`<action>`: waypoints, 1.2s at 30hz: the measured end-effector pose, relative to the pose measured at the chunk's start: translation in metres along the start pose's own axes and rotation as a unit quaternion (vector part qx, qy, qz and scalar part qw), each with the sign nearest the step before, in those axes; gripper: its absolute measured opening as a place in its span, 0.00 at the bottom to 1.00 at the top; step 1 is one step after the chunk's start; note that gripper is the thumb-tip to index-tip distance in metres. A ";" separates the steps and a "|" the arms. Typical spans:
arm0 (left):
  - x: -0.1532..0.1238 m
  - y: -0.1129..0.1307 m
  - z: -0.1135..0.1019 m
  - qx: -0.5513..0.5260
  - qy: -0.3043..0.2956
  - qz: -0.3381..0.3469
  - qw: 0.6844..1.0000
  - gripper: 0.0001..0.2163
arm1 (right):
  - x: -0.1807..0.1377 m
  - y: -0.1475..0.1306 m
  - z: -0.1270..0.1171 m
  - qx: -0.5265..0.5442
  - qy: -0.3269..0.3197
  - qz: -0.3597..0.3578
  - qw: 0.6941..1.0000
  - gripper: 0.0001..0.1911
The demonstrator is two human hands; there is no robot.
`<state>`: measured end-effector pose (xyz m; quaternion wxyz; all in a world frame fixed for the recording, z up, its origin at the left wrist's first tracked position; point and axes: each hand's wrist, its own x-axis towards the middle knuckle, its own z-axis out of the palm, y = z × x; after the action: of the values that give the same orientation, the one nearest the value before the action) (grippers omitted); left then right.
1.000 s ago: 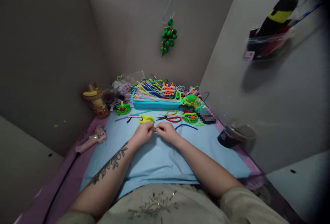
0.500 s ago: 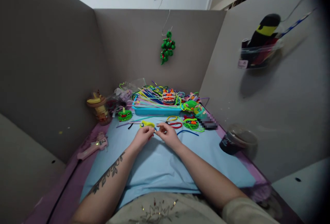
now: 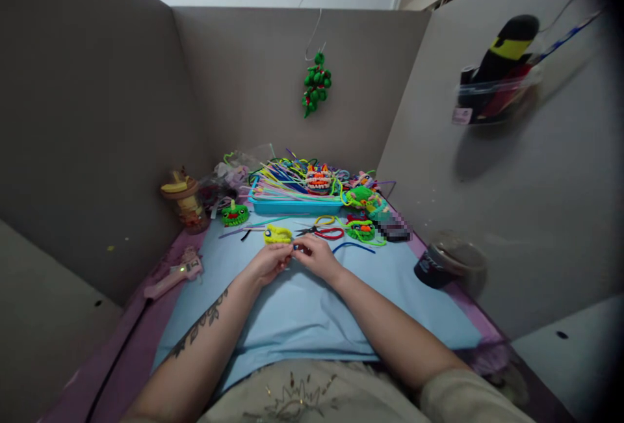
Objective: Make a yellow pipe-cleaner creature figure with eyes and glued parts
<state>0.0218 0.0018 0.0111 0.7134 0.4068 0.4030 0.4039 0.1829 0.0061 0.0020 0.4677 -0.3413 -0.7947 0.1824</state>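
Observation:
My left hand (image 3: 271, 262) and my right hand (image 3: 316, 256) meet over the light blue cloth, fingertips closed together. Between them shows a bit of blue pipe cleaner (image 3: 295, 247), mostly hidden by the fingers. Just beyond my left hand lies a yellow pipe-cleaner figure (image 3: 277, 234) with a blue spot. Scissors (image 3: 329, 233) with red and yellow handles lie behind my right hand. To the right of that hand rests a bent dark blue pipe cleaner (image 3: 353, 245).
A blue tray (image 3: 297, 206) of many pipe cleaners stands at the back. Green frog-like figures (image 3: 234, 214) lie on both sides. At left are a pink glue gun (image 3: 175, 277) and a decorated cup (image 3: 188, 205); at right, a dark lidded jar (image 3: 436, 264). Grey panels (image 3: 292, 85) enclose three sides.
My left hand has turned and lowered slightly, its fingers curling more. The right hand stays close by, fingertips still meeting the left. More of the yellow figure and scissors shows.

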 end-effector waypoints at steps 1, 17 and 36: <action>0.001 -0.001 0.000 -0.010 0.004 -0.003 1.000 0.15 | 0.000 0.001 0.000 0.002 -0.002 -0.007 1.000 0.08; 0.006 -0.010 0.001 -0.039 0.008 -0.023 0.999 0.14 | 0.000 0.005 -0.002 0.028 0.015 -0.040 0.999 0.05; -0.003 0.007 0.005 0.068 0.000 0.039 0.997 0.17 | 0.004 -0.004 -0.011 0.044 0.031 0.018 0.998 0.06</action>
<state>0.0236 0.0002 0.0198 0.6678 0.4693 0.4136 0.4034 0.1895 0.0063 0.0122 0.5038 -0.3400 -0.7644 0.2151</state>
